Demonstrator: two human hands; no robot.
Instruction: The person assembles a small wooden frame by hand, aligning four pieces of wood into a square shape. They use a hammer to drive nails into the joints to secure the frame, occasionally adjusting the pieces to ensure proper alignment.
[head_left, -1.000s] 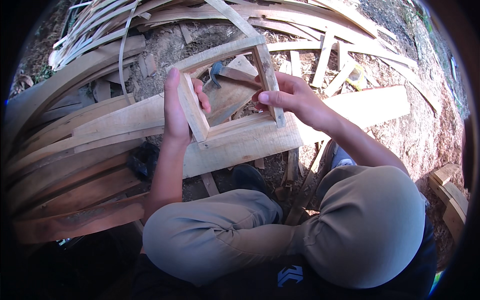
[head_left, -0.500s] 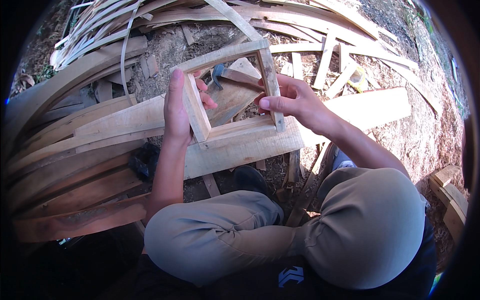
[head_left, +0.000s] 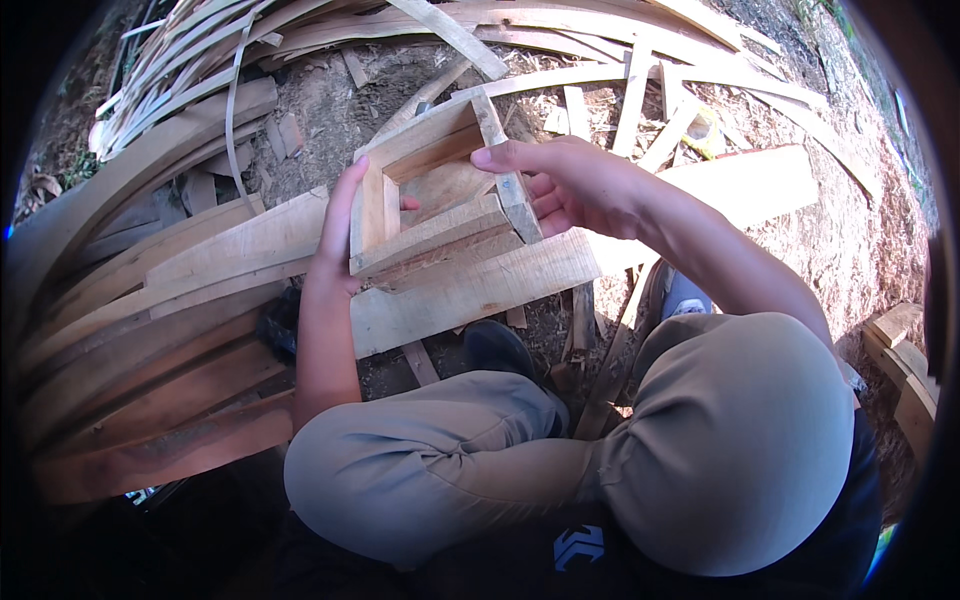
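Between my two hands is a small rectangular wooden frame (head_left: 428, 243) made of four short pieces, tilted so that its near side faces me. My left hand (head_left: 343, 215) grips its left side, thumb along the outer edge and a fingertip showing inside the opening. My right hand (head_left: 575, 185) holds the right side, with the thumb on the top edge and the fingers around the outside. Below the frame lies a wide pale plank (head_left: 480, 300). The hammer seen earlier through the opening is now mostly hidden behind the frame; a bit of its dark head (head_left: 423, 107) shows.
Long curved boards (head_left: 150, 180) are stacked at the left. Thin wood strips (head_left: 200, 70) pile up at the far left, and more lie across the back. A yellow object (head_left: 706, 135) sits among offcuts at the right. My knees (head_left: 735, 440) are close below the plank.
The frame has tipped, showing more of its near side's outer face and hiding most of the hammer. My right hand has shifted its grip, the thumb now on the top edge.
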